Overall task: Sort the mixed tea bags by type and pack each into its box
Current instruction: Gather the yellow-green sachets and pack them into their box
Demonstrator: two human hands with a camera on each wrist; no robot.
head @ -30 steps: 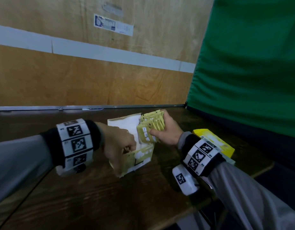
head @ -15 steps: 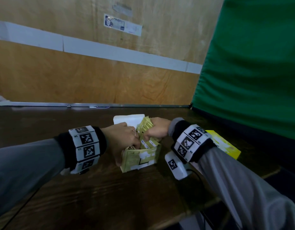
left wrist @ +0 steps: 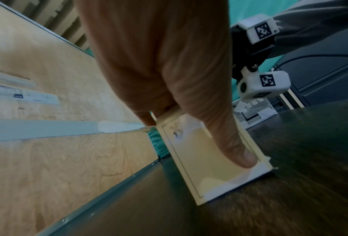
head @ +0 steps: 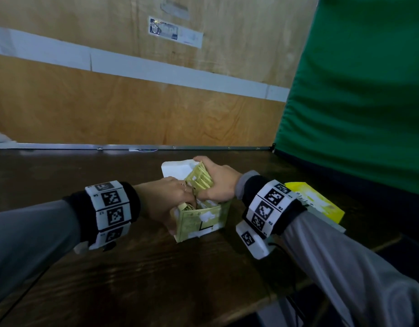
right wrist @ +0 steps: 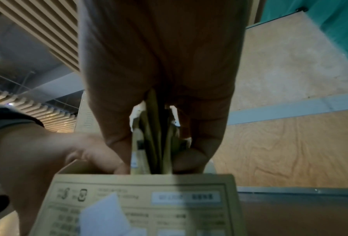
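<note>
Your open tea box (head: 203,219) stands near the middle of the dark wooden table (head: 137,274), and everything here is placed from it. To the left of the box, the tabletop runs broad and bare to the frame's edge, its grain coarse and dull. Behind the box, the table ends at a thin metal strip (head: 85,146) under a plywood wall (head: 133,109) crossed by a pale band.

Your left hand (head: 167,201) is against the left side of the box. In the left wrist view its thumb (left wrist: 225,131) lies flat along the smooth cream side panel (left wrist: 207,162), while the fingers curl over the top edge at the mouth, so this hand is grasping the box. The box is thin printed card, yellow-green with white patches, square-cornered, and its white lid flap (head: 177,168) stands up behind.

Directly above the box mouth, your right hand (head: 217,182) is clenched around a stack of yellow-green tea bags (head: 200,179). They are flat paper sachets, fanned and tilted, and the right wrist view shows their lower edges (right wrist: 150,153) at or just inside the rim; you cannot tell how deep they sit. More sachets (head: 187,207) show inside the box.

To the right of the box, partly behind your right wrist, a second box (head: 314,204) lies flat, bright yellow on top. Beyond it, the table edge is close, and a green fabric screen (head: 357,90) closes that side, leaving little room.
</note>
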